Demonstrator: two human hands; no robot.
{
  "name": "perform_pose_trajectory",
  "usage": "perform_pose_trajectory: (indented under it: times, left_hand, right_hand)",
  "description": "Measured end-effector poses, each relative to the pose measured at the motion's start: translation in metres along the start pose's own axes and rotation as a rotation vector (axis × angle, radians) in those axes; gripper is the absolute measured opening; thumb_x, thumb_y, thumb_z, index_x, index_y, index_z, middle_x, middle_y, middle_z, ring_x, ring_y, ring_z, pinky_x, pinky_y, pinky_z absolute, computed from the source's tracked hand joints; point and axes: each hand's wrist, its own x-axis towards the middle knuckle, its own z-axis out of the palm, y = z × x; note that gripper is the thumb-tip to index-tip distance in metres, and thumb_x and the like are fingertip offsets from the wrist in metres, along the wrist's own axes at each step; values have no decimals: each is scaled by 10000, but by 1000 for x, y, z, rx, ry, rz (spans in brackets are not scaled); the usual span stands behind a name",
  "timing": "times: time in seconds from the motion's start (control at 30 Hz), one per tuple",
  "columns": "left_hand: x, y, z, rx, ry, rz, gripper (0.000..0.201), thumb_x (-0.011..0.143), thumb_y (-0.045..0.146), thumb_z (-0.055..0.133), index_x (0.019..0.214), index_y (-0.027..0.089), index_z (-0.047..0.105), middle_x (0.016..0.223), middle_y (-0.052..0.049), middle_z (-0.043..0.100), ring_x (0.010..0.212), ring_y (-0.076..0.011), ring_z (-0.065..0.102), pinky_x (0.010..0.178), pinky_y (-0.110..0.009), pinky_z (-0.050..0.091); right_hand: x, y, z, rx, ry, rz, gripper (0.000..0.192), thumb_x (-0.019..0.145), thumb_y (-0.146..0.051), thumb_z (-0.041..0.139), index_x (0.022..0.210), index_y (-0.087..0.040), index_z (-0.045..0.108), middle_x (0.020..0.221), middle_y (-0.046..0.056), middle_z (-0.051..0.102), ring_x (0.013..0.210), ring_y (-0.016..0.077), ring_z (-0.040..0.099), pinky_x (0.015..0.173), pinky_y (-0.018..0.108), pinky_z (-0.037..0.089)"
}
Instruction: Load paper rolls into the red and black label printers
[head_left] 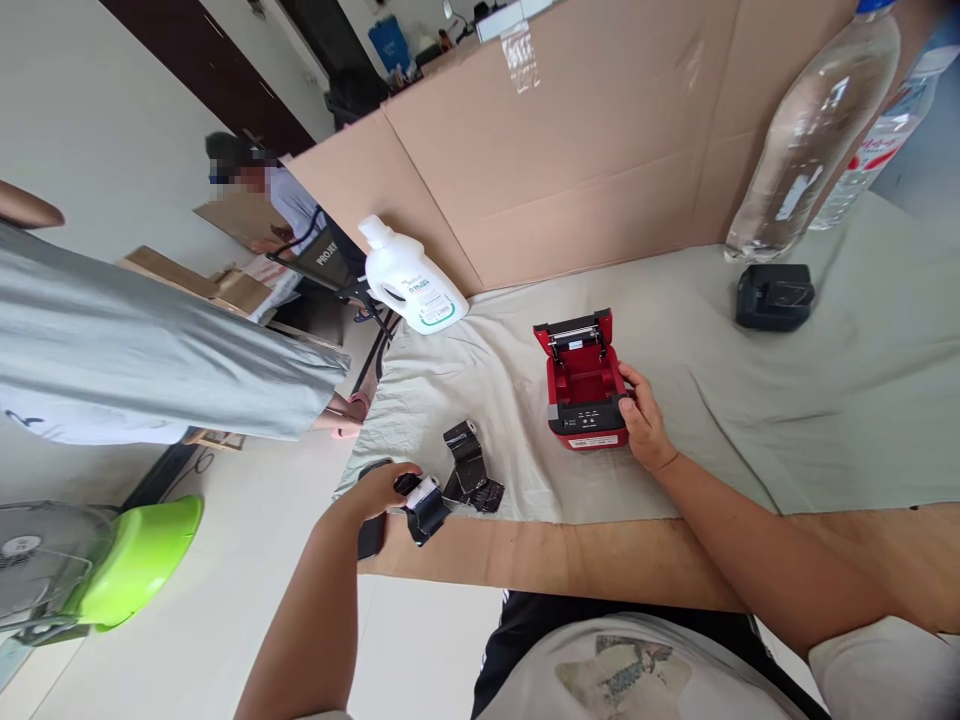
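Nearest, the left hand is closed on one small white paper roll with a black wrapper hanging from it, held over the near left edge of the table, whose bare cardboard front strip shows below a pale green cloth. Under that hand lies one dark flat object, mostly hidden by it. Just beside the roll, on the cloth, lies one crumpled piece of black wrapping. Further in, the right hand is clasped on the right front corner of one red thermal printer, lid open, its compartment showing red inside; a white label on its front edge carries print too small to read. Further right, well apart, sits one black printer, lid shut. At the left far edge of the cloth stands one white jug with a green-trimmed label, its text illegible. At the far right stand two clear plastic bottles, the rear one with a red and white label, unreadable. A cardboard wall closes the back of the table. Left of the table, another person's grey sleeve crosses the view; beyond it a seated person has a bag reading "PROJECT". One green basin and one fan rest on the floor.
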Motion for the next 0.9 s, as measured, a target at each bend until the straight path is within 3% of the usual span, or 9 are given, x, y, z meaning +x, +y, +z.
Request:
perform_pose_trajectory:
  times: [0.17,0.23,0.3,0.4,0.5,0.57,0.67,0.8,0.9]
  left_hand:
    - [-27,17,-31,-68,62,-86,763,626,186,604,1377,219,475,1224,-116,689,1102,-298,661,925,-372,495]
    - [-42,41,-48,-232,19,85,633,673,297,652,1289,236,522,1201,-103,692,1104,-294,653,922,-374,500]
    - [-52,76,-62,-448,-107,370,502,693,404,705,1155,244,589,1196,-87,691,1149,-289,629,955,-368,490]
    - [-42,138,-70,-691,-254,647,494,650,450,785,1044,204,617,1066,-109,717,1037,-292,666,902,-389,512]
    - [-4,201,-64,-833,-96,828,427,716,395,748,1060,188,601,1098,-117,700,1008,-258,665,877,-382,517]
    - [26,237,-58,-802,44,877,379,737,338,713,1060,176,600,1103,-110,692,1005,-241,661,893,-380,515]
    - [60,275,-52,-524,236,820,334,735,212,664,1066,196,622,1123,-73,699,1032,-232,657,957,-390,495]
    - [76,298,-47,-92,338,700,288,738,162,683,1020,216,663,1051,-68,738,1024,-280,669,1041,-466,429]
    - [78,303,-43,4,376,661,242,755,198,707,995,217,688,986,-72,755,1008,-296,678,1082,-499,375]
  right_hand:
    - [0,1,0,-10,11,0,605,939,-615,464,1428,-258,452,1468,121,496,1332,287,489,1100,516,444]
    - [0,2,1,-14,9,2,600,941,-610,463,1430,-264,449,1458,118,504,1315,287,502,1095,521,447]
    - [0,3,1,-15,9,0,597,939,-603,471,1429,-264,449,1457,120,504,1310,290,505,1098,530,439]
    - [0,3,1,-16,8,-4,591,941,-591,476,1432,-265,445,1469,122,491,1314,289,498,1098,534,435]
    - [1,3,0,-23,0,-13,592,938,-592,478,1431,-265,448,1471,124,488,1310,291,499,1081,530,452]
    - [1,3,0,-28,0,-23,603,930,-602,485,1424,-258,458,1460,130,501,1300,302,509,1069,536,462]
    - [2,3,-1,-39,7,-45,609,927,-607,487,1418,-249,466,1460,134,505,1299,315,513,1077,555,449]
    - [2,6,-1,-51,-6,-71,583,944,-582,472,1429,-260,450,1487,125,479,1332,307,488,1108,557,413]
    - [1,6,0,-67,-7,-76,582,948,-575,466,1443,-269,432,1497,120,467,1344,300,476,1105,548,420]
